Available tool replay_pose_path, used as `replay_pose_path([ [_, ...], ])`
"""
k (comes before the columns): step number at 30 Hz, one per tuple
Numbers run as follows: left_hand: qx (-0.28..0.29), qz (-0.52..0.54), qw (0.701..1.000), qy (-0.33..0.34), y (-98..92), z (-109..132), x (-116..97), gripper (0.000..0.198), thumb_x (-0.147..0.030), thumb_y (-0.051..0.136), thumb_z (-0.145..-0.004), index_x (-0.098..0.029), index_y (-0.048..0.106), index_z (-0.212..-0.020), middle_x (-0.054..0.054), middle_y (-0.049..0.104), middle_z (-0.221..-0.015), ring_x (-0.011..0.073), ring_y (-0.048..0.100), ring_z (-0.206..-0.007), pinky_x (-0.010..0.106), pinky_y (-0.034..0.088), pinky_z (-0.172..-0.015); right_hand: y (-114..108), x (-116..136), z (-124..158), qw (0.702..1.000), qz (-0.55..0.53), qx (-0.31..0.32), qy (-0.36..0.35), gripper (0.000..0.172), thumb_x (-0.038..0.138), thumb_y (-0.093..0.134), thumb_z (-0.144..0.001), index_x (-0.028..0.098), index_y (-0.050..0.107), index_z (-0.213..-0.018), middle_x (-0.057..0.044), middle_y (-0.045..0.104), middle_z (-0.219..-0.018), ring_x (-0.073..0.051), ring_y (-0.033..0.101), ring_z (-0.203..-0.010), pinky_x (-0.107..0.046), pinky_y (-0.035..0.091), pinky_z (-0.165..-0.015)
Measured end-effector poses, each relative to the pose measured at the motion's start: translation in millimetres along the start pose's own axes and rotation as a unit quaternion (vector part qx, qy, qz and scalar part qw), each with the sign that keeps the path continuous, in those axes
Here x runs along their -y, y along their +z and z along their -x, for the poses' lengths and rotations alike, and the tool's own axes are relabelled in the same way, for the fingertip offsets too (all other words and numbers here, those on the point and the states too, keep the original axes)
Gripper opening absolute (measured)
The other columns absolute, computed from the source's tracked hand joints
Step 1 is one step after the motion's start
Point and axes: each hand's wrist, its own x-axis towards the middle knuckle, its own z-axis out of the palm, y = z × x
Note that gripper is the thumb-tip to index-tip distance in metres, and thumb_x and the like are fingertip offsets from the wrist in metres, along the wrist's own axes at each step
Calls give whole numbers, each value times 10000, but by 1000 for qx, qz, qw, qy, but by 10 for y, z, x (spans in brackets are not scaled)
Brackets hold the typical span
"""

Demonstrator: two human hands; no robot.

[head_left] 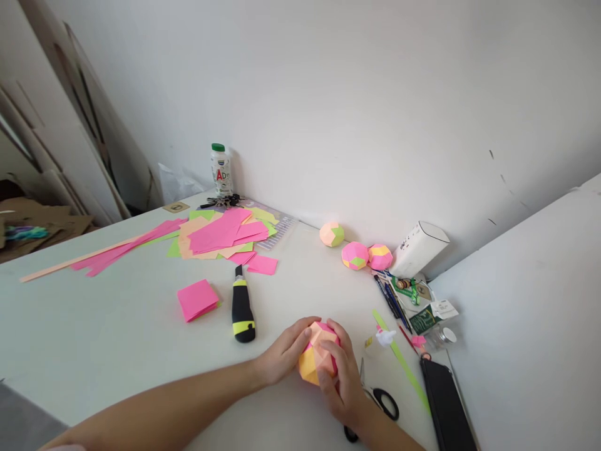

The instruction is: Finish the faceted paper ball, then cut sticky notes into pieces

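Observation:
Between my two hands is a folded paper ball (315,362) with peach, yellow-orange and pink facets. My left hand (287,352) closes on its left side, fingers over the top left. On the right, my right hand (345,376) wraps round it, a finger lying across the front facets and the thumb at the lower edge. Scissors (385,404) with black handles lie partly hidden under my right hand and wrist. A box cutter (242,307) in black and yellow rests left of the ball, and a stack of pink paper squares (198,300) lies beyond it.
Loose coloured paper sheets (220,232) and long paper strips (126,244) lie at the back left, beside a white bottle (221,170). Several finished paper balls (355,255) sit along the wall near a white box (419,249). Pens (392,294) and a black case (448,404) lie right.

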Motion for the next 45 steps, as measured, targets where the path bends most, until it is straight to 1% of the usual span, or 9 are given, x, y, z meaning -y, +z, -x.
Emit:
replay_pose_path([
  [15, -7, 4, 1000, -17, 7, 12, -72, 533, -560, 315, -965, -156, 530, -1239, 120, 618, -1219, 269, 556, -1134, 405, 436, -995, 5, -14, -10, 1000, 12, -12, -19, 333, 203, 408, -921, 205, 401, -1254, -150, 289, -1469, -276, 371, -1329, -479, 404, -1044],
  [26, -4, -1, 1000, -8, 4, 10, -66, 526, -555, 304, -969, -158, 529, -1231, 122, 616, -1218, 268, 555, -1135, 411, 416, -1018, -1, 1, -10, 1000, 8, -9, -18, 327, 207, 403, -925, 203, 402, -1252, -151, 282, -1466, -275, 367, -1328, -477, 406, -1041],
  [32, -1, 0, 1000, -14, 3, 13, -42, 520, -546, 302, -975, -160, 515, -1250, 122, 615, -1228, 266, 556, -1137, 411, 415, -1017, 1, -7, -3, 1000, 7, -7, -16, 336, 192, 401, -921, 203, 392, -1256, -157, 275, -1473, -279, 352, -1339, -489, 404, -1041],
  [45, -8, 6, 1000, -15, 4, 14, -11, 533, -549, 314, -974, -155, 511, -1273, 126, 594, -1263, 273, 544, -1155, 414, 420, -1015, 9, -4, 4, 1000, 7, -18, -13, 323, 221, 396, -934, 201, 388, -1256, -170, 312, -1460, -297, 372, -1328, -508, 429, -1015],
])
